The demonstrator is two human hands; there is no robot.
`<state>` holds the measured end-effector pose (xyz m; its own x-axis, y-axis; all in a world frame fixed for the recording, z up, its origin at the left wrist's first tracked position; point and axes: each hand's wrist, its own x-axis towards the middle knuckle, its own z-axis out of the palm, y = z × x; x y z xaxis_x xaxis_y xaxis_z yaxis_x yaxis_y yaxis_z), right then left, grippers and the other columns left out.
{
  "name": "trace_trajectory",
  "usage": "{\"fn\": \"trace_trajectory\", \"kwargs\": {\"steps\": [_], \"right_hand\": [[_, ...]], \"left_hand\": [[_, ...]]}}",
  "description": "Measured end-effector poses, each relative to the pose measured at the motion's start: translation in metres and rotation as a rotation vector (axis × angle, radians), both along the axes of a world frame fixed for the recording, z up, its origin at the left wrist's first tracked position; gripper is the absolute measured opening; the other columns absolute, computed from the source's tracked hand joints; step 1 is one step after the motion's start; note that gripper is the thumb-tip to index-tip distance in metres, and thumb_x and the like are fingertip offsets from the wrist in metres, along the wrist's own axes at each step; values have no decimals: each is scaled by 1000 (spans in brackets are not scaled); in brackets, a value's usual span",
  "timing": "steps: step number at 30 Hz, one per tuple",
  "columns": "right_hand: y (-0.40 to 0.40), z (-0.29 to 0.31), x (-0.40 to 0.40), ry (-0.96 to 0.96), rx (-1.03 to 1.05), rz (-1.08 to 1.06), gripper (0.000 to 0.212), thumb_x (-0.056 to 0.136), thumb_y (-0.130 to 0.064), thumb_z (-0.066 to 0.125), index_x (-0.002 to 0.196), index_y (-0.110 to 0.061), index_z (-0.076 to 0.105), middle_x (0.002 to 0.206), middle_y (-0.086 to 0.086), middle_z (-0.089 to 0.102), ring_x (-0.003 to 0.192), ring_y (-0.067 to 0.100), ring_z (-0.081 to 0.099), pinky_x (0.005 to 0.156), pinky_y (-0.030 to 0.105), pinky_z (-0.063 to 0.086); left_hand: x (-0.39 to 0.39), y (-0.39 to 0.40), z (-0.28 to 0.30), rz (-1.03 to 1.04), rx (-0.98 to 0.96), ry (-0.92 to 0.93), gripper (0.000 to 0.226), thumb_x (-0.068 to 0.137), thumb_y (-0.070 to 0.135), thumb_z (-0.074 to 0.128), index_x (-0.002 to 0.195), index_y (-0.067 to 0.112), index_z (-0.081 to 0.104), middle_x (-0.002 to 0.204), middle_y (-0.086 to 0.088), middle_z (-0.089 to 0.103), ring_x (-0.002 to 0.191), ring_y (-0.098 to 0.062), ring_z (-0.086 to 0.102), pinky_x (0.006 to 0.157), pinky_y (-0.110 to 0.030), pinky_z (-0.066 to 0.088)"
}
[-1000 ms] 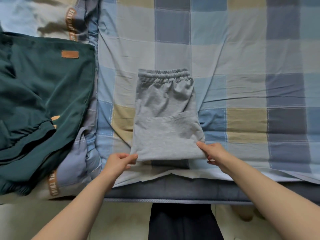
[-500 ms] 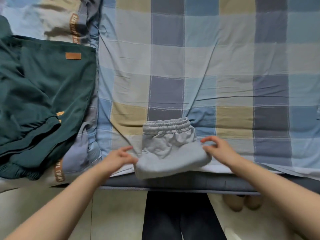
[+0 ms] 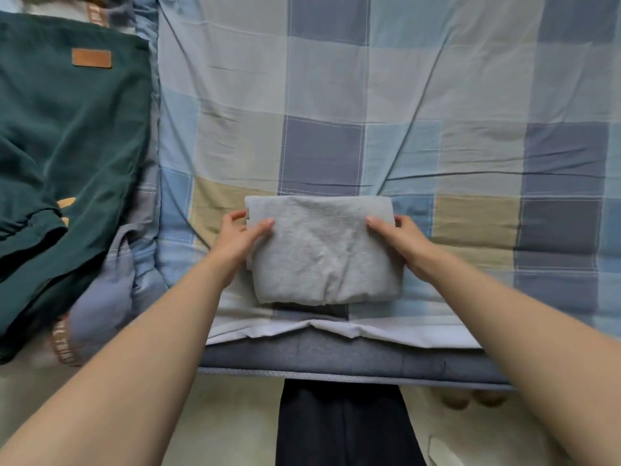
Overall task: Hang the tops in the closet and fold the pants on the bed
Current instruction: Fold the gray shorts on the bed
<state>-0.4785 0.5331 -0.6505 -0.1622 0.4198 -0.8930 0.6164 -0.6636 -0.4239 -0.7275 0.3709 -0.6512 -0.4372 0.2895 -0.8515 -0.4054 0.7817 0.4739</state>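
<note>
Folded grey pants (image 3: 322, 253) are pinched at both side edges between thumb and fingers of left hand (image 3: 237, 242) and right hand (image 3: 401, 243), apparently finishing the fold; setting aside is judged next.

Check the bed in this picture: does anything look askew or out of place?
Nothing stands out. The folded grey fleece pants sit square near the checked bedsheet's edge, gripped by the left hand and right hand. The dark green garment lies unfolded.

1. A checked bedsheet (image 3: 420, 105) in blue, grey and tan squares covers the bed.
2. The grey mattress edge (image 3: 336, 356) shows below the sheet.
3. A pale floor (image 3: 215, 425) lies beneath.
</note>
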Motion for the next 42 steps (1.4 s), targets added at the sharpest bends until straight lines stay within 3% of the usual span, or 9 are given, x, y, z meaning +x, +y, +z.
{"fn": "trace_trajectory", "kwargs": {"steps": [3, 7, 17, 21, 26, 31, 36, 40, 42], "right_hand": [[-32, 8, 17, -19, 30, 45, 62, 76, -33, 79, 126, -8, 53, 118, 6, 65, 105, 20, 63, 95, 38, 51], [-49, 19, 38, -7, 30, -22, 50, 78, -31, 77, 119, -11, 59, 111, 2, 68, 96, 13, 65, 73, 24, 50], [-40, 36, 48, 231, 158, 30, 16, 92, -14, 61, 104, -21, 53, 109, -1, 66, 102, 14, 61, 86, 29, 47], [-41, 39, 51, 262, 234, -31, 18, 92, -16, 60, 104, -29, 57, 111, -3, 66, 106, 15, 61, 89, 38, 47], [-44, 20, 66, -54, -35, 155, 32, 93, -45, 53, 109, -18, 57, 109, 5, 63, 100, 24, 60, 91, 49, 49], [-36, 7, 50, -14, -33, 141, 35, 90, -50, 54, 112, -22, 51, 117, -5, 57, 101, 6, 55, 83, 26, 44], [-28, -1, 24, -49, -6, 92, 65, 87, -66, 45, 125, -15, 58, 125, 2, 62, 113, 18, 57, 98, 32, 42], [-20, 4, 14, -83, -61, -16, 72, 89, -70, 35, 121, -13, 62, 118, 3, 65, 106, 21, 60, 95, 34, 46], [-15, 16, 14, -84, -52, -82, 61, 89, -71, 33, 103, -22, 66, 95, -6, 66, 84, 11, 61, 74, 27, 49]], "left_hand": [[28, -34, 0, -124, -9, 127, 60, 69, 19, 87, 114, 17, 47, 107, 0, 63, 89, -8, 64, 67, -16, 50], [54, -51, 9, -158, -30, 253, 71, 71, 21, 85, 124, 20, 38, 114, 0, 56, 102, -18, 59, 89, -33, 47], [83, -42, 31, -187, -31, 705, 24, 91, 18, 65, 78, 10, 46, 81, -7, 51, 82, -30, 48, 71, -36, 34], [94, -53, 47, 8, 138, 586, 16, 95, 32, 57, 85, 23, 49, 73, 8, 57, 66, -6, 50, 64, -28, 40], [82, -69, 21, -61, -21, 293, 9, 99, 22, 54, 93, 16, 53, 82, 1, 59, 83, -19, 55, 62, -14, 40], [66, -53, -3, -180, -159, 198, 39, 99, 44, 45, 111, 9, 56, 113, -9, 61, 105, -21, 55, 84, -29, 37], [68, -27, -4, -95, -92, 146, 59, 95, 56, 47, 125, 7, 60, 125, -7, 63, 120, -21, 56, 105, -33, 42], [76, -18, 6, 73, -55, 220, 57, 93, 54, 52, 128, 10, 59, 117, 2, 61, 107, -12, 53, 90, -23, 38], [80, -14, 18, 166, -36, 222, 54, 93, 55, 53, 128, 14, 58, 105, 12, 60, 99, -10, 56, 80, -20, 40]]}}
